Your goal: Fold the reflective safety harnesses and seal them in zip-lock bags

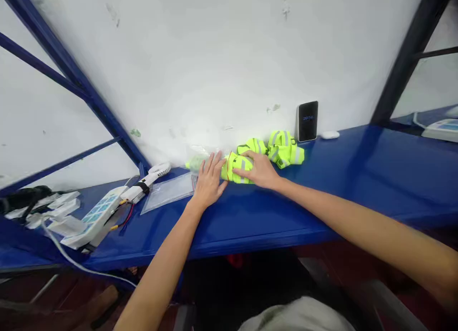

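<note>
A bundle of neon-yellow cloth with silver reflective stripes (244, 165), which looks like a rolled safety vest, lies by the wall. My right hand (263, 170) grips its right end, thumb on the near side and fingers over the top. Stretched out flat, my left hand (210, 181) rests at the bundle's left end, over a clear plastic bag (196, 155). Some yellow-green cloth shows through the bag; whether it joins the bundle I cannot tell. Two more crumpled neon bundles lie behind and right: one (258, 144) partly behind my right hand, the other (283, 149) beside it.
Flat zip bags (168, 193) lie left of my left hand on the blue table (257, 216). Farther left are a white handheld fan (160, 170), a power strip (95, 219) and cables. A phone (307, 121) leans on the wall, beside a small white case (329, 135).
</note>
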Demonstrator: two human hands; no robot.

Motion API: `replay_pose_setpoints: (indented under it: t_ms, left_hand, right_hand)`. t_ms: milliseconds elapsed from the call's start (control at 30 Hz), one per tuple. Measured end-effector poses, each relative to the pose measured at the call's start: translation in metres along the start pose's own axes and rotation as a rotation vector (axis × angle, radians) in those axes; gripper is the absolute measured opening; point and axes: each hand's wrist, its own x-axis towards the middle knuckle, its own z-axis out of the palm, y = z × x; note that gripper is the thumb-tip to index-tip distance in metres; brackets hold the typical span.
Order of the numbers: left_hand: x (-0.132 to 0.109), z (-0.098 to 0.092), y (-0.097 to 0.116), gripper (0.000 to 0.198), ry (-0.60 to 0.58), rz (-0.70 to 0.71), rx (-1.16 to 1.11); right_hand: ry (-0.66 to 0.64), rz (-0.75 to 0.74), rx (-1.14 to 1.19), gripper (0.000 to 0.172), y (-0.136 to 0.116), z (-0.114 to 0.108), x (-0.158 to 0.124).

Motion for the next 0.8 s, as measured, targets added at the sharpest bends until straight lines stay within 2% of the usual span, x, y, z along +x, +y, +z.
replay_pose_setpoints:
  t_ms: [167,367,533,800]
  left_hand:
    - [-0.003,-0.002,-0.002,0.085,-0.014,-0.050,0.048]
    - [-0.006,0.001,-0.007,0.094,-0.025,-0.061,0.018]
    - [-0.006,0.001,-0.008,0.096,-0.022,-0.009,-0.022]
    - [-0.002,0.006,0.008,0.081,0.010,0.121,0.083]
  right_hand:
    - [-0.090,-0.206,-0.047,0.042,0.002,0.000,-0.006]
    - [-0.168,-0.268,-0.081,0.045,0.001,-0.004,-0.008]
    - [-0.193,-0.228,-0.053,0.046,0.002,-0.005,-0.007]
    - [-0.137,-0.216,-0.040,0.046,0.012,0.005,-0.006]
